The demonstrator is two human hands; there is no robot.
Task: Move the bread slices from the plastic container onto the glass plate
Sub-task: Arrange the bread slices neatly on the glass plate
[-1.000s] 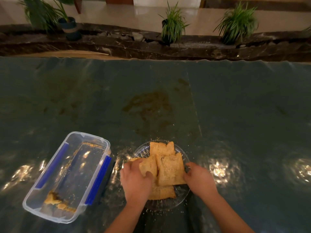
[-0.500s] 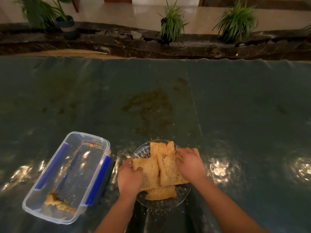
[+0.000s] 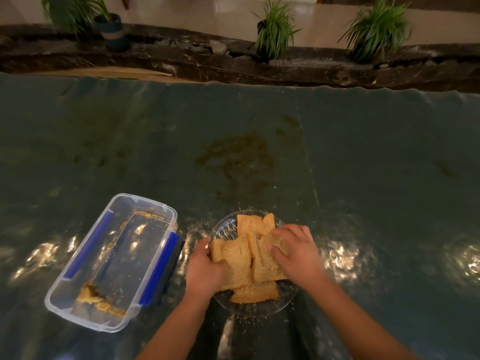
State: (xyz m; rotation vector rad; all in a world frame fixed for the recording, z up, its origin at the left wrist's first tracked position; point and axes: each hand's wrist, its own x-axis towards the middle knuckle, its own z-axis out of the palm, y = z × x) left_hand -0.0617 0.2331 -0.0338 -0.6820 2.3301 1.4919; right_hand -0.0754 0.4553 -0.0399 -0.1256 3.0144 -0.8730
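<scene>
Several brown bread slices lie overlapping on the round glass plate near the table's front edge. My left hand grips the left slice by its near left side, thumb on top. My right hand rests on the right slice with fingers curled around its far corner. The clear plastic container with blue clips stands left of the plate; only a broken bread piece and crumbs lie at its near end.
A dark green glossy cloth covers the table, with a brown stain beyond the plate. Crumbs are scattered around the plate. Potted plants stand on a dark stone ledge behind the table's far edge.
My right hand has moved from the plate's right rim up onto the right slice. My left hand has shifted left, from over the slices to the left slice's edge.
</scene>
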